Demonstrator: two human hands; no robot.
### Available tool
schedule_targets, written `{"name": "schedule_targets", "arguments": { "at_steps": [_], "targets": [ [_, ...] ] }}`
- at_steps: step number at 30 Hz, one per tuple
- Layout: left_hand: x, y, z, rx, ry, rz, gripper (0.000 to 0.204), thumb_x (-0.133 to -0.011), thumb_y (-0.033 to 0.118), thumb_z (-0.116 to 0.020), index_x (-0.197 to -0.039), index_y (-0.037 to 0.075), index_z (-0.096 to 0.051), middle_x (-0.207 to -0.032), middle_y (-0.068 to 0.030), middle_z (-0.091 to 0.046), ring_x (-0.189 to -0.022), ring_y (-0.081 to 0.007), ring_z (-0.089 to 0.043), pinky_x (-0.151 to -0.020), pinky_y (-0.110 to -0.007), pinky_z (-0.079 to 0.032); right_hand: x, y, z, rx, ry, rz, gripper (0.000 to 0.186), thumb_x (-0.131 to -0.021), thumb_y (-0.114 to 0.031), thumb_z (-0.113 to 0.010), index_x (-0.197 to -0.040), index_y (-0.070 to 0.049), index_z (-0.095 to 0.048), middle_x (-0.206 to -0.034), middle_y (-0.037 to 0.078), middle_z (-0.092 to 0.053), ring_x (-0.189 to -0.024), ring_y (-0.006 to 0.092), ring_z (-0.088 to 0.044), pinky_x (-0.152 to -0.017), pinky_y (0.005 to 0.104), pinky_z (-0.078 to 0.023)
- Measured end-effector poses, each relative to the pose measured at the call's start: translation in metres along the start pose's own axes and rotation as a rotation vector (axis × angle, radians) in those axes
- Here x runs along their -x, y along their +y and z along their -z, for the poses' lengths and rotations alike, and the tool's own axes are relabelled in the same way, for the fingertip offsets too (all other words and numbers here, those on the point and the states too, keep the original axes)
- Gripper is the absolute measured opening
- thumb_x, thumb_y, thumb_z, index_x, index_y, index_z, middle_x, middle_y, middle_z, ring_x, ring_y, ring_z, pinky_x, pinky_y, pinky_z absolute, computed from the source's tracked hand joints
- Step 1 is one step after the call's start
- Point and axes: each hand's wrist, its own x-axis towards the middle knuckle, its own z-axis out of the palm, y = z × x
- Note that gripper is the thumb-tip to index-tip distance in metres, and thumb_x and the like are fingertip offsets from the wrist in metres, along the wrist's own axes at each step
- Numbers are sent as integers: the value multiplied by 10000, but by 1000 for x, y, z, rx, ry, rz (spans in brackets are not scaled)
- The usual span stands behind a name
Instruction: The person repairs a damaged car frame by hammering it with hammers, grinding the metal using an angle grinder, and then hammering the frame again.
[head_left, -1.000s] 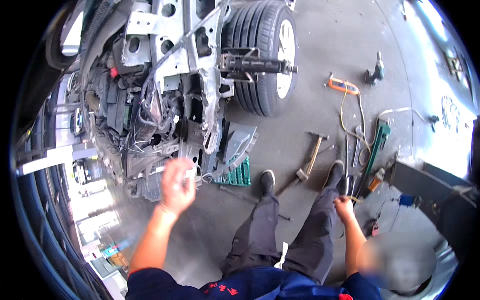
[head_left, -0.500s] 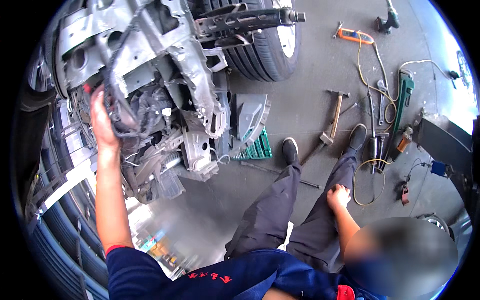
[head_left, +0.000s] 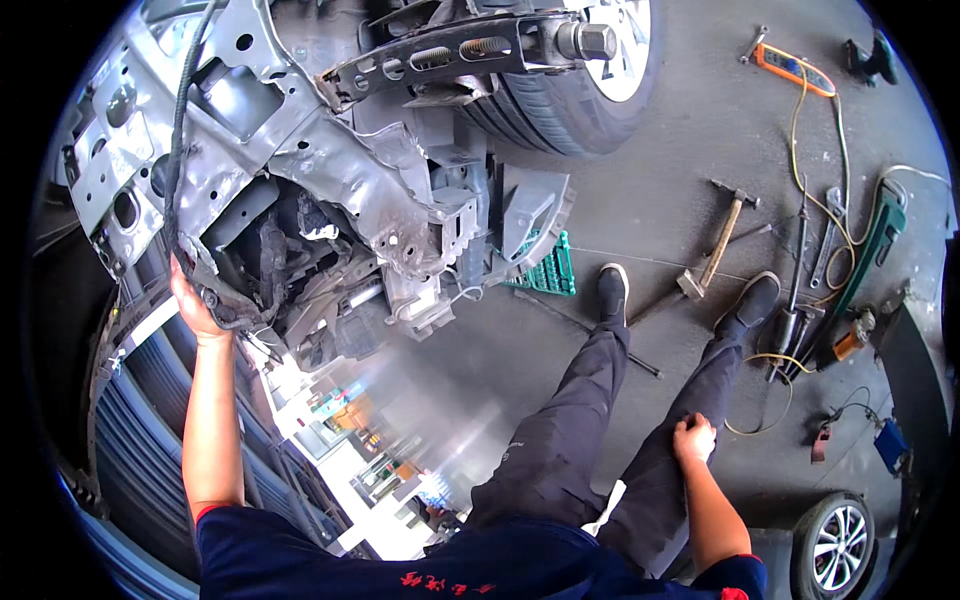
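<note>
My left hand (head_left: 195,303) is raised at the torn-open front of a car body (head_left: 310,165). Its fingers are partly hidden behind a black wiring harness (head_left: 176,150), and they appear closed around its lower end. Bent bare-metal panels and dark loose parts surround that hand. My right hand (head_left: 695,438) rests on my right thigh with the fingers curled in, and nothing shows in it.
A tyre (head_left: 570,100) stands beyond a slotted metal arm (head_left: 450,52). On the floor lie a hammer (head_left: 722,240), a green pipe wrench (head_left: 872,245), cables and a green tool case (head_left: 548,265). A loose wheel (head_left: 838,548) is at the lower right.
The view has shifted, and the car body sits at a different angle. My left hand stays by the harness, lower in the picture. A blurred shape at lower right is gone; a wheel shows there.
</note>
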Motion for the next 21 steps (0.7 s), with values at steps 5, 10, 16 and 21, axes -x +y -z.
{"name": "schedule_targets", "arguments": {
  "at_steps": [5,10,16,21],
  "targets": [
    [-9,-3,34,70,37,78,483,-1077,412,-380,-1367,75,-569,-1286,-73,-647,-1156,-257,-638,-1033,-421,-491,-17,-84,25,-494,-178,209,297,-893,-120,-611,-1152,9,-677,-1148,217,-710,-1090,293,-693,-965,360,-513],
    [-5,8,37,84,-145,103,508,-1078,420,-380,-1404,69,-548,-1368,-85,-617,-1234,-282,-603,-1085,-445,-455,40,-353,126,-946,-160,1076,360,-981,-116,-594,-1320,7,-596,-1219,160,-669,-1146,248,-639,-1009,341,-478],
    [-2,6,35,34,-160,78,488,-1081,396,-386,-1388,55,-548,-1345,-102,-624,-1205,-302,-620,-1068,-464,-478,106,-510,162,-1327,-68,1315,465,-922,-25,-519,-1384,37,-505,-1349,262,-545,-1248,420,-553,-1083,423,-448],
    [9,12,21,-302,-127,-101,439,-1062,281,-447,-1388,0,-535,-1332,-136,-616,-1206,-273,-611,-1065,-389,-463,129,-534,150,-1310,-52,1296,646,-843,75,-499,-1481,53,-397,-1389,268,-429,-1318,407,-460,-1138,408,-370]
  ]
}}
